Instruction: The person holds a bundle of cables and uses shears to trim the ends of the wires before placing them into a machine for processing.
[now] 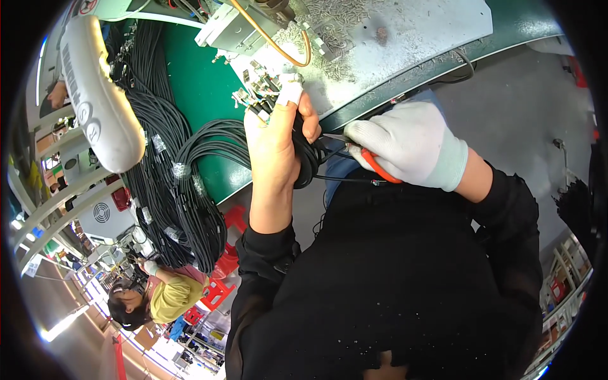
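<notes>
My left hand [272, 149], bare with a white wrap on the thumb, is closed around a bundle of black cables [218, 136]. Stripped ends with coloured wires and small metal connectors [256, 95] stick out above its fingers. To its right, my right hand [408, 142] wears a white glove and is closed on a red-handled hand tool [379, 167]. Its jaws are mostly hidden, so its exact kind is unclear. A thin metal tip points toward the cables beside my left hand. One loose cable end [378, 183] hangs below the tool.
A machine [237, 28] with a yellow-brown hose stands on the green-edged table, beside a metal plate [437, 25] strewn with small metal scraps. More black cables [155, 152] drape over the left edge. A lit lamp [104, 107] hangs at upper left. Red stools [218, 294] and another person are beyond.
</notes>
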A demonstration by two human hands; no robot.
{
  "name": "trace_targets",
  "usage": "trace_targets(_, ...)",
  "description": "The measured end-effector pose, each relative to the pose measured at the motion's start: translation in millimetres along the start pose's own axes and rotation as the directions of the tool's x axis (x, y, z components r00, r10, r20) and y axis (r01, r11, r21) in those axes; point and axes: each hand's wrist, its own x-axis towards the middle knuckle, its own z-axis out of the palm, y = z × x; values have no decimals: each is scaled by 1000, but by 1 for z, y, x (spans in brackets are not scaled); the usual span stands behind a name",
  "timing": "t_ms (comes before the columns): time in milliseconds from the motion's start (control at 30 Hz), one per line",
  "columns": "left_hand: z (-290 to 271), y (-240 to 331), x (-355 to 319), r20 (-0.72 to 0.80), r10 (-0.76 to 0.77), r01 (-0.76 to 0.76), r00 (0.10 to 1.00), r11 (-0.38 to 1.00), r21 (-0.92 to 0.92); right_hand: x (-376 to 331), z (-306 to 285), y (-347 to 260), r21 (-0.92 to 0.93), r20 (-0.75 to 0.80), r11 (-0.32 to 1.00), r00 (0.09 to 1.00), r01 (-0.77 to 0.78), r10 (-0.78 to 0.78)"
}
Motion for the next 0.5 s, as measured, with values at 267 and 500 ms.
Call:
trace_targets(267,18,9,-23,318,16,-171,948,869,464,-5,-34,-2,297,-132,943,971,-152,198)
trace_targets(500,28,12,-29,445,81,-352,892,742,571,-6,-63,-6,726,416,283,728,-627,544)
